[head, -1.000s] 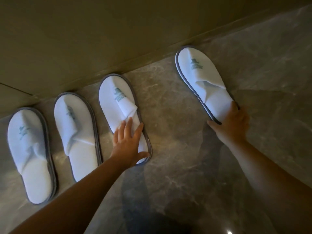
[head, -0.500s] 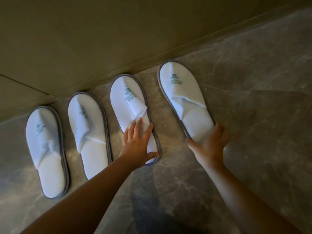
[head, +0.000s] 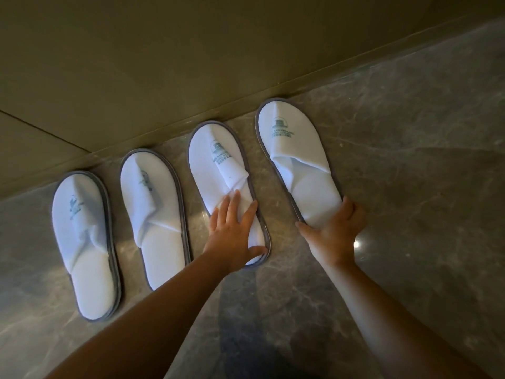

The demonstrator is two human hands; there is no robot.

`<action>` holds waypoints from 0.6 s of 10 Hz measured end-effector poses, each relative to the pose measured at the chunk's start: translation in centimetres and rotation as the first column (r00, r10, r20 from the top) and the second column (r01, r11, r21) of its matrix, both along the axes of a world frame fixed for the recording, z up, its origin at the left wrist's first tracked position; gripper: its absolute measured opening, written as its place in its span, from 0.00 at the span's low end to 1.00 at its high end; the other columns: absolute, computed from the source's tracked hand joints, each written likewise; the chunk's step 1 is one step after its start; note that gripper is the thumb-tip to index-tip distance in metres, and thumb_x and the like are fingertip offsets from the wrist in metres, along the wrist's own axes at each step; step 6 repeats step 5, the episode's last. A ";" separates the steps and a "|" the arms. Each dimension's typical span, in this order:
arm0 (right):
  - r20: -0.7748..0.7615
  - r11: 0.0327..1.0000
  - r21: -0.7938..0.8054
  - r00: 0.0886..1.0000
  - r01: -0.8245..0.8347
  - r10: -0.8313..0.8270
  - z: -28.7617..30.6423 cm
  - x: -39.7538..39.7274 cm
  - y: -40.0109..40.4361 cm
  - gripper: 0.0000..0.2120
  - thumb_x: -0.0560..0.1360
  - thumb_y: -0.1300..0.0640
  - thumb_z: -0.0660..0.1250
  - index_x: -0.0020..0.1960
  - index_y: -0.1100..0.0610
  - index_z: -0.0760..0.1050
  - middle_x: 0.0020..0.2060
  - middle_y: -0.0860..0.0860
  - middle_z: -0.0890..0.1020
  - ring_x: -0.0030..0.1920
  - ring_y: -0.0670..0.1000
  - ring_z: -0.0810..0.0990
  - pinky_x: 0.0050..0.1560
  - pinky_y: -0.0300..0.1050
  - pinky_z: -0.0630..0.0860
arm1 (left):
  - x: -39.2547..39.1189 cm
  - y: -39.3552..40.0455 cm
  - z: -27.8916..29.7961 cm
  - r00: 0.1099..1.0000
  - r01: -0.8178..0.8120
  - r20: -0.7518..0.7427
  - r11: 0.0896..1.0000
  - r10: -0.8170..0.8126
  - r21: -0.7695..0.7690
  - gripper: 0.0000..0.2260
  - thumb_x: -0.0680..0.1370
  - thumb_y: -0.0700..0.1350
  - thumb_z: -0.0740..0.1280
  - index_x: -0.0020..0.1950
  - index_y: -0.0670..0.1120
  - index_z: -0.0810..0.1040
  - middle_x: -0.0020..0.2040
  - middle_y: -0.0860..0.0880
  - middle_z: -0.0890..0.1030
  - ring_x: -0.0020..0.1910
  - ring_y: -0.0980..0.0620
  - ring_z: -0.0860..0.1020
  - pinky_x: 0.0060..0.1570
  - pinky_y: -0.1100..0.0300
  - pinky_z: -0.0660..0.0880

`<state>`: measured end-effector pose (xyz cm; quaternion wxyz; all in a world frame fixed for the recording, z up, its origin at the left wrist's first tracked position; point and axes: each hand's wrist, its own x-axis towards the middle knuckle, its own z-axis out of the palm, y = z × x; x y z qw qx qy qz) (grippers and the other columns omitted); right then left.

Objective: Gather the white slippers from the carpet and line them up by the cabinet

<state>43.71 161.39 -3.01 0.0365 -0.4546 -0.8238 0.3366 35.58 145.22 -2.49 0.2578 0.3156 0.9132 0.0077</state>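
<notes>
Steadying two slippers (head: pixel 297 160) beside cabinet (head: pixel 191 50)

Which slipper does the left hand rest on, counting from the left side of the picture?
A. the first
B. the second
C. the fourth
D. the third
D: the left hand lies flat on the heel part of the third slipper, while the right hand cups the heel of the fourth slipper.
</notes>
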 end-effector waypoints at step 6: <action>0.049 0.999 -0.013 0.998 -0.037 0.038 0.9 -0.1 -0.3 0.49 0.58 0.48 0.77 0.68 0.64 0.55 0.64 0.65 0.64 0.63 0.63 0.63 0.60 0.56 0.68 | -0.6 0.0 1.0 0.998 -0.012 0.064 1.000 0.011 0.024 0.41 0.68 0.63 0.64 0.72 0.52 0.45 0.76 0.44 0.42 0.74 0.41 0.42 0.72 0.44 0.45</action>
